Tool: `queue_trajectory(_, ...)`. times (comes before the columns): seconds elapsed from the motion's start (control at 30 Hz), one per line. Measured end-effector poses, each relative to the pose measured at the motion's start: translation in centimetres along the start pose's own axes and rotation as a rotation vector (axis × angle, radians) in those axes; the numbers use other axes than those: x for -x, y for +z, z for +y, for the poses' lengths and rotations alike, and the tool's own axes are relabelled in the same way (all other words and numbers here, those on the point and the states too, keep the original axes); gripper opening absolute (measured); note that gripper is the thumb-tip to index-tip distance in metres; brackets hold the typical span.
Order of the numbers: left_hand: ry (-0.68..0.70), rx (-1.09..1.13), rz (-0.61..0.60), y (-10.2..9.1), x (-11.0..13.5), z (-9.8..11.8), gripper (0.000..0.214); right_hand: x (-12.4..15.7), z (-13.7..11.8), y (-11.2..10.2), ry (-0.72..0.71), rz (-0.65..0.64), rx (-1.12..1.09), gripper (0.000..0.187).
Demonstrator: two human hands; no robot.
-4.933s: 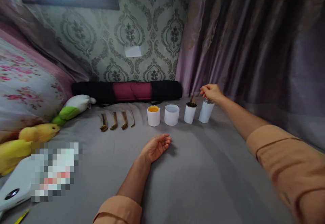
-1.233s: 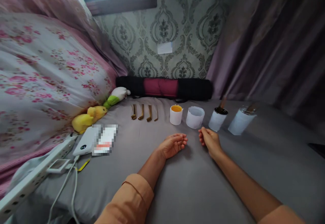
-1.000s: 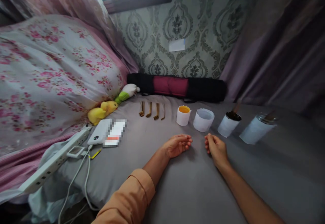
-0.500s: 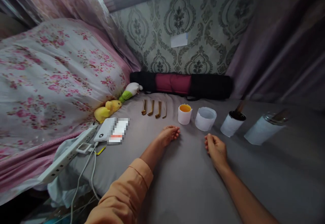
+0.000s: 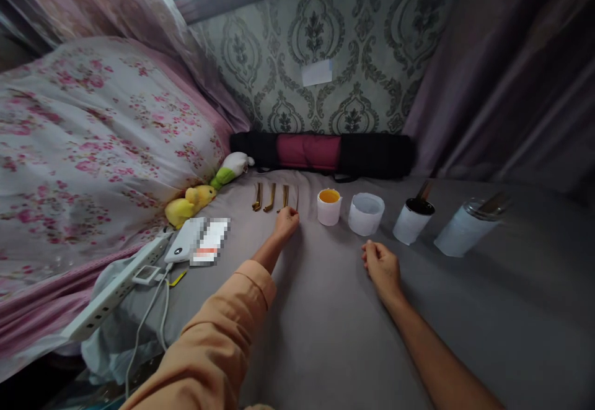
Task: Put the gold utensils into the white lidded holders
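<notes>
My left hand (image 5: 287, 222) is closed at the near end of a single thin, dark gold rod (image 5: 297, 197) lying on the grey sheet. Its fingers cover that end, so whether they grip it is hidden. To its left lie three small bundles of gold-brown rods with bent ends, the nearest bundle (image 5: 285, 196) just beyond the fingers. My right hand (image 5: 382, 269) rests loosely curled on the sheet with nothing visible in it. Beyond it stand a white-wrapped cup (image 5: 328, 210) with orange-yellow contents and a wider white-wrapped container (image 5: 366, 218).
Farther right are a wrapped can (image 5: 410, 226) with a dark inside and sticks, and a wrapped glass jar (image 5: 460, 235) holding brown sticks. A power strip (image 5: 116, 292), white power bank (image 5: 188, 241) and plush toys (image 5: 191, 205) line the left. A black-and-maroon bag (image 5: 309, 152) lies along the wall.
My left hand has moved away and to the left, from in front of the orange-yellow cup to the single rod. My right hand stays curled. The view has shifted slightly right.
</notes>
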State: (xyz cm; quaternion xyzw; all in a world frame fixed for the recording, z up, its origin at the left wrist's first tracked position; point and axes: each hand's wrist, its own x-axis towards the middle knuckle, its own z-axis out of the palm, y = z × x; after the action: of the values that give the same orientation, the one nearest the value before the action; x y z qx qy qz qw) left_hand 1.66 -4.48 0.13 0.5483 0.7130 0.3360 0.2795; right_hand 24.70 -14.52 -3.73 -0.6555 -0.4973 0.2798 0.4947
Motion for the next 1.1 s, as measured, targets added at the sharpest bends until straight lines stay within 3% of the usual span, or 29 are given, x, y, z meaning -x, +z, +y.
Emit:
queue_trajectory(0.13, 0.107, -0.197, 0.045, -0.3, -1.2, 0.7, 0.020, -0.1, 0.1, 0.0, -0.004, -0.001, -0.004, 0.040)
queue_trajectory(0.37, 0.172, -0.386, 0.015, 0.3, -2.8, 0.8, 0.022, 0.0, 0.1, 0.0, 0.014, -0.005, -0.031, 0.039)
queue_trajectory(0.77, 0.217, -0.535, -0.007, 0.3, -3.4, 0.3, 0.023, -0.2, 0.2, 0.0, 0.005, -0.017, -0.027, 0.037)
queue_trajectory(1.1, 0.177, -0.589, -0.041, 0.5, -3.4, 0.2, 0.020, -0.3, 0.0, 0.0, -0.001, -0.007, -0.006, 0.039)
